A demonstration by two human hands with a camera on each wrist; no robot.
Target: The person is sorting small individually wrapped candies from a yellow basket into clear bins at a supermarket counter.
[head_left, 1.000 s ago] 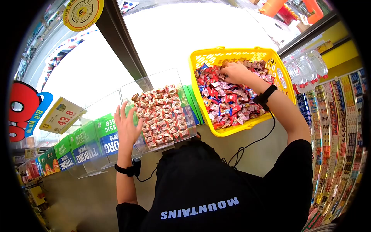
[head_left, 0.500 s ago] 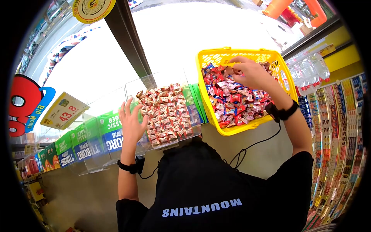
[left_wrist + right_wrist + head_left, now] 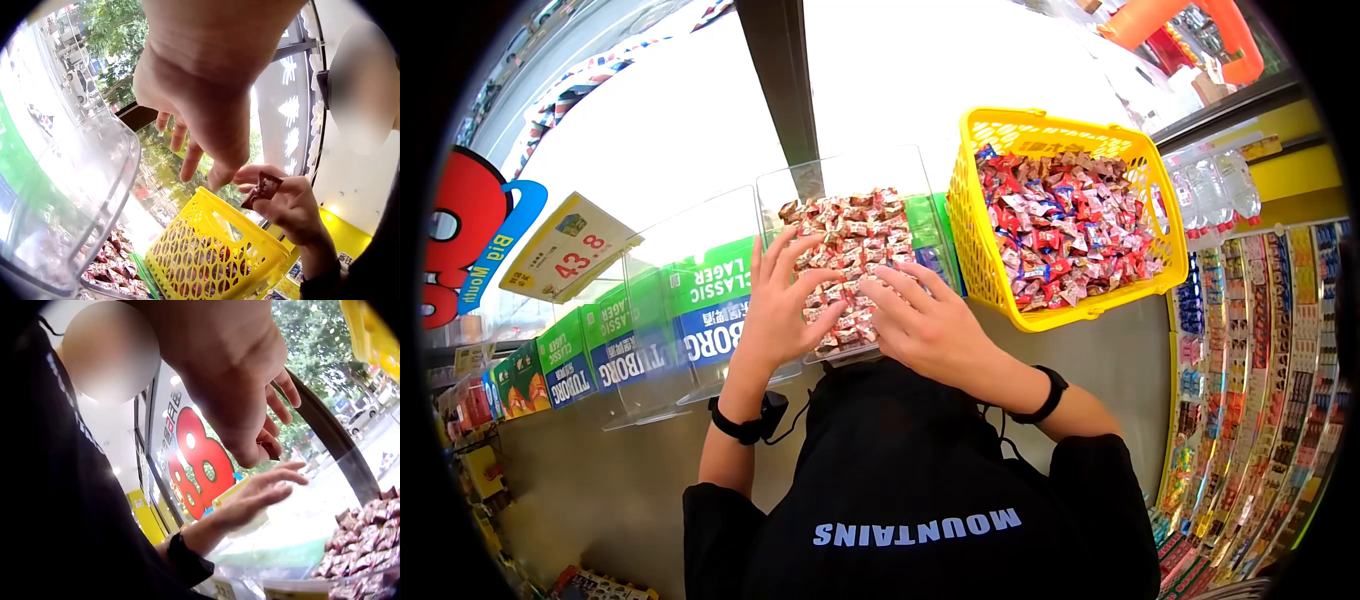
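My right hand (image 3: 930, 330) is over the front of a clear plastic bin (image 3: 956, 268), pinching a wrapped candy between thumb and fingers. In the left wrist view that candy (image 3: 262, 189) has a dark red wrapper with twisted ends. Opposite it, my left hand (image 3: 785, 305) hovers above the bin's left side with fingers spread and nothing in them. Below both hands lie rows of similar wrapped candies (image 3: 870, 225), partly hidden by the fingers. To the right stands a yellow perforated basket (image 3: 982, 240) heaped with mixed red, pink and blue wrapped candies (image 3: 1065, 225).
Green and blue beer cartons (image 3: 715, 280) line up under the bins. Another clear bin (image 3: 640, 330) stands to the left, beside a price sign (image 3: 570, 248). Water bottles (image 3: 1225, 190) are behind the basket, and packed shelves (image 3: 1250, 370) rise at the right.
My right hand has come out of the yellow basket with a candy and moved left over the clear bin. My left hand remains near the bin's left side, fingers spread.
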